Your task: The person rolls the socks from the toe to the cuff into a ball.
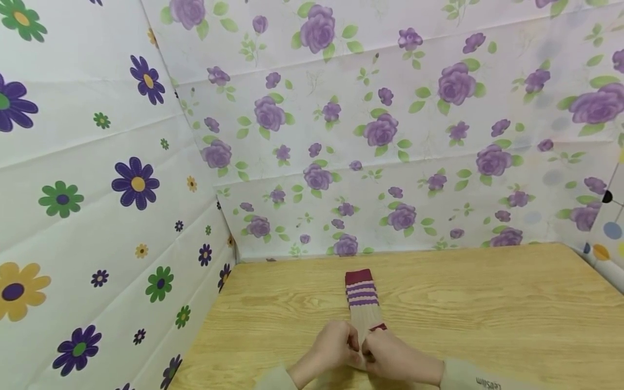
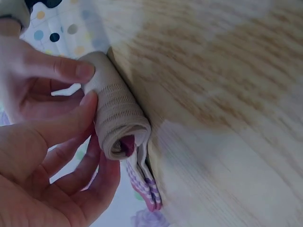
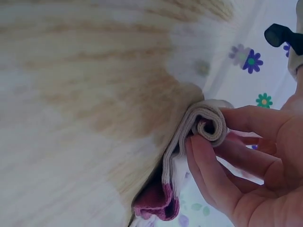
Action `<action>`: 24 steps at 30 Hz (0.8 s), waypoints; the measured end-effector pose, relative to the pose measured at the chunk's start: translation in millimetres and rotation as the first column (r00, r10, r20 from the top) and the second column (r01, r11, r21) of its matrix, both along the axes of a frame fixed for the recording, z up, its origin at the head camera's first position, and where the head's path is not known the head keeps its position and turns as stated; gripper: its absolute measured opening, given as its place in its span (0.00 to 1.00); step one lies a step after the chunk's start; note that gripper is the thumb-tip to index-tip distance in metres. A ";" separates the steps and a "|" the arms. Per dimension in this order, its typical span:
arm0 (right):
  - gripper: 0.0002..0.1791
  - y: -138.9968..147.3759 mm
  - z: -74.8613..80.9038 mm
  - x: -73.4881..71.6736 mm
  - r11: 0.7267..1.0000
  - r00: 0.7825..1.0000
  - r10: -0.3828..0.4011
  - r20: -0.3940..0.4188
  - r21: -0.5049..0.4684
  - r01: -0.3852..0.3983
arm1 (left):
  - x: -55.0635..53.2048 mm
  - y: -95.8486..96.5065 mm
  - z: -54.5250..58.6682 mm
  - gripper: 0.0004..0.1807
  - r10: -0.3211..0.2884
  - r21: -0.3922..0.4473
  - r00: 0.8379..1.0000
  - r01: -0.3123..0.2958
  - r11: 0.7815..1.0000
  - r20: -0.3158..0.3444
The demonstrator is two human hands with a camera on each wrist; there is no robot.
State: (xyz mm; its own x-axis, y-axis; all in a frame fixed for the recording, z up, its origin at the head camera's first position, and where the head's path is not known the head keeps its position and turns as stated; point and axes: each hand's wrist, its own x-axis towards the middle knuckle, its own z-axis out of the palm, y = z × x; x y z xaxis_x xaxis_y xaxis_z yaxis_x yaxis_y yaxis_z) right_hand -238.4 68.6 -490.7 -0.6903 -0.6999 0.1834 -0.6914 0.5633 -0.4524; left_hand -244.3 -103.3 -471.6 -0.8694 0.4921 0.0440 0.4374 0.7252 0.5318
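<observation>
A pair of beige socks (image 1: 365, 314), laid one on the other, has maroon cuffs at the far end and purple and white stripes below them. Their near end is wound into a roll (image 2: 118, 106), its spiral layers showing in the right wrist view. My left hand (image 1: 333, 344) grips one end of this roll with thumb and fingers. At the other end my right hand (image 1: 397, 355) pinches it, fingertips close to the left hand's. A maroon heel patch (image 3: 158, 203) sticks out beside the roll. In the head view my hands hide most of the roll.
The socks lie on a light wood-grain table (image 1: 487, 303). Behind it hangs a white cloth with purple roses (image 1: 319, 179), and a daisy-patterned cloth (image 1: 73, 227) borders the left side. A dotted cloth (image 1: 611, 230) is at the right edge.
</observation>
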 end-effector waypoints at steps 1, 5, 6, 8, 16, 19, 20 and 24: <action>0.15 0.4 0.4 -1.0 1.000 1.000 0.004 0.001 0.002 -0.004 | 1.0 0.7 0.2 0.12 -0.003 -0.008 1.000 0.003 1.000 -0.019; 0.16 2.5 0.9 -6.5 1.000 0.998 0.024 0.053 -0.021 -0.023 | 4.8 3.7 1.5 0.11 -0.017 -0.038 0.998 0.014 0.999 -0.068; 0.17 3.4 0.9 -7.9 0.999 0.996 0.031 0.081 -0.035 -0.028 | 5.6 4.4 1.6 0.11 -0.021 -0.044 0.997 0.017 0.999 -0.078; 0.18 5.0 0.7 -10.3 0.998 0.990 0.043 0.135 -0.061 -0.035 | 7.1 5.3 2.0 0.09 -0.028 -0.058 0.995 0.022 0.998 -0.092; 0.21 7.9 0.4 -15.7 0.993 0.970 0.067 0.235 -0.108 -0.042 | 9.4 6.3 3.3 0.06 -0.044 -0.092 0.993 0.034 0.995 -0.113; 0.20 8.0 0.1 -16.7 0.994 0.968 0.066 0.242 -0.104 -0.042 | 9.3 6.1 3.1 0.05 -0.058 -0.116 0.991 0.044 0.992 -0.123; 0.19 8.1 0.2 -16.9 0.994 0.966 0.063 0.251 -0.103 -0.038 | 9.4 6.2 3.1 0.05 -0.065 -0.130 0.989 0.048 0.990 -0.133; 0.13 8.9 0.9 -19.3 0.995 0.956 0.043 0.291 -0.095 -0.016 | 9.9 6.5 4.2 0.06 -0.099 -0.184 0.978 0.065 0.981 -0.183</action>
State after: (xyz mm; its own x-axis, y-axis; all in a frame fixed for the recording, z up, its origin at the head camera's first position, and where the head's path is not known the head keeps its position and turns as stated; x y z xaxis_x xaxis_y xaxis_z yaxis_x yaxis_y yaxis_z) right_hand -257.6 77.5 -489.8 -0.7025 -0.7105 0.0400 -0.5367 0.4921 -0.6854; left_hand -234.4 -96.7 -467.4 -0.8098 0.5760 0.1111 0.5799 0.7575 0.2998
